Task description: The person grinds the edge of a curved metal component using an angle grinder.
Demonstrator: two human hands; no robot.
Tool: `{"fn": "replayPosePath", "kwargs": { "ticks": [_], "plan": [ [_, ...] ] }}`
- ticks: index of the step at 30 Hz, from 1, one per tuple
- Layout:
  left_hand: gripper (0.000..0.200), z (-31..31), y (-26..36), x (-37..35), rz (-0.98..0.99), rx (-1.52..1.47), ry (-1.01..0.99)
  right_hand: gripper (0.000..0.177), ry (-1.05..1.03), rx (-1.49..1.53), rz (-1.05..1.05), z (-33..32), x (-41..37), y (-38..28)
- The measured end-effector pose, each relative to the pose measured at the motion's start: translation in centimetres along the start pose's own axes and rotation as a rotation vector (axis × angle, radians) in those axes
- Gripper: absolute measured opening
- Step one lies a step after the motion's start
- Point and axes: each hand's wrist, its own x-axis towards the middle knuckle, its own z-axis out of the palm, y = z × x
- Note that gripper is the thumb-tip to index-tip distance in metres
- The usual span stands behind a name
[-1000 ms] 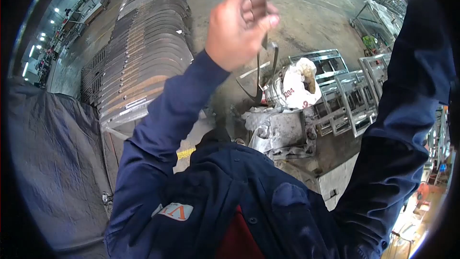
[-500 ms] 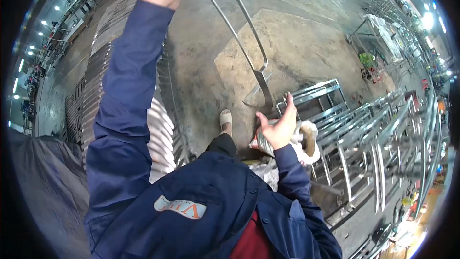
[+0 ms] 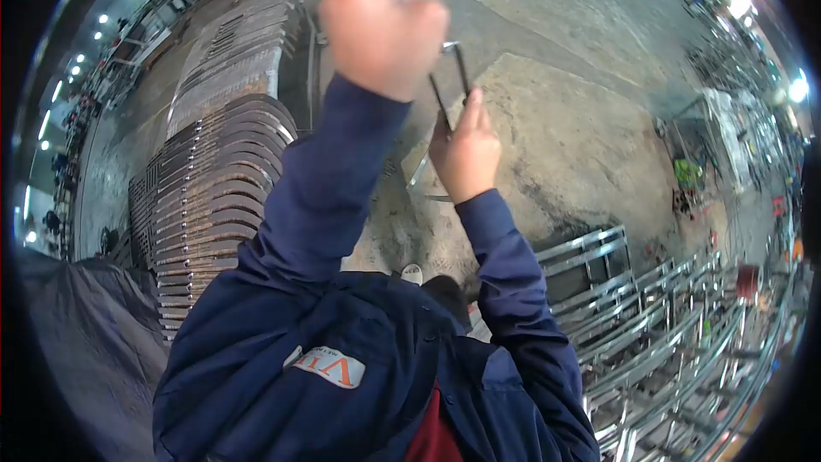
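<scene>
The left hand (image 3: 385, 21) was raised and closed around the upper end of a bent metal rod (image 3: 453, 64). The right hand (image 3: 464, 154) gripped the rod lower down. Stacked curved metal plates (image 3: 222, 145) lay to the left and steel frames (image 3: 650, 325) to the right, on the concrete floor (image 3: 564, 137).

Curved metal plates (image 3: 222, 162) stacked on concrete floor (image 3: 581, 145), steel frames (image 3: 650, 325) nearby

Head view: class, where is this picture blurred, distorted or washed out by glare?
Head view: the fisheye lens curves the stacked plates and leaves black corners; head view: the raised left hand is motion-blurred, the right hand on the metal rod sharper; head view: lamps at the right edge flare white.
</scene>
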Motion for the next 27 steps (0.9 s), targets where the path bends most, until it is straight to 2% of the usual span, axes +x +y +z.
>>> {"fn": "replayPosePath", "kwargs": {
  "ticks": [1, 2, 3, 5, 6, 7, 9, 11, 12, 13, 14, 15, 16, 17, 19, 20, 21, 22, 24, 25, 27],
  "plan": [
    [0.036, 1.1, 0.3, 1.2, 0.119, 0.228, 0.062, 0.077, 0.04, 0.016, -0.051, 0.4, 1.9, 0.4],
    [0.031, 2.1, 1.3, 2.2, 0.034, 0.23, 0.053, 0.074, 0.097, 0.029, -0.082, 1.2, 3.8, 0.9],
    [0.03, 3.1, 0.6, 3.3, 0.12, 0.34, 0.07, 0.072, 0.191, 0.059, -0.136, 2.0, 5.6, 1.7],
    [0.035, 4.8, -2.6, 6.4, 0.074, 0.368, 0.01, 0.063, 0.165, 0.136, -0.126, 2.8, 9.5, 3.3],
    [0.044, 5.6, -4.2, 7.6, 0.017, 0.343, -0.052, 0.056, 0.141, 0.196, -0.085, 3.2, 11.6, 3.8],
    [0.06, 5.7, -6.0, 8.9, 0.021, 0.391, -0.178, 0.049, 0.109, 0.253, -0.043, 3.7, 13.7, 4.2],
    [0.055, 5.8, -10.3, 9.5, 0.019, 0.294, -0.172, 0.034, 0.102, 0.287, 0.012, 4.8, 17.5, 4.7],
    [0.068, 3.4, -15.4, 8.8, 0.025, 0.496, -0.12, 0.028, -0.018, 0.321, 0.052, 6.0, 22.0, 5.9],
    [0.071, 1.3, -16.7, 7.4, -0.063, 0.644, -0.104, 0.028, -0.053, 0.334, 0.025, 7.0, 23.8, 6.9],
    [0.073, -0.9, -20.7, 5.1, 0.036, 0.927, 0.016, 0.025, -0.084, 0.377, 0.044, 8.0, 26.0, 7.7],
    [0.074, -3.6, -22.0, 2.1, -0.014, 1.175, 0.067, 0.022, -0.104, 0.422, 0.071, 9.1, 28.6, 8.4],
    [0.08, -6.0, -24.5, -2.0, -0.267, 1.166, 0.2, 0.022, -0.116, 0.44, 0.058, 10.3, 31.0, 9.2],
    [0.087, -9.1, -27.8, -7.6, -0.665, 1.034, 0.3, 0.02, -0.178, 0.438, 0.085, 11.9, 33.1, 10.2],
    [0.102, -11.7, -30.3, -13.8, -0.906, 0.802, 0.411, 0.017, -0.239, 0.433, 0.105, 13.7, 34.9, 11.1],
    [0.126, -8.3, -28.5, -16.9, -1.648, 0.219, 0.771, 0.017, -0.302, 0.49, 0.081, 18.0, 38.2, 12.7],
    [0.118, -7.5, -31.1, -20.0, -1.747, -0.065, 0.889, 0.018, -0.351, 0.584, 0.067, 20.4, 39.7, 12.8],
    [0.111, -7.2, -33.2, -22.1, -1.819, -0.357, 0.997, 0.02, -0.402, 0.68, 0.063, 22.7, 41.0, 12.5],
    [0.111, -5.8, -33.0, -20.8, -1.815, -0.36, 1.036, 0.023, -0.471, 0.686, 0.051, 24.6, 42.2, 11.7],
    [0.082, -2.5, -33.4, -18.6, -1.524, -0.358, 1.086, 0.024, -0.546, 0.679, 0.031, 27.9, 43.8, 9.4],
    [0.082, -2.5, -34.0, -18.8, -1.504, -0.369, 1.128, 0.024, -0.582, 0.668, 0.016, 29.4, 44.6, 8.2],
    [0.058, -3.4, -35.8, -18.8, -1.333, -0.265, 1.409, 0.024, -0.662, 0.708, -0.057, 33.5, 46.2, 5.6]
  ]
}}
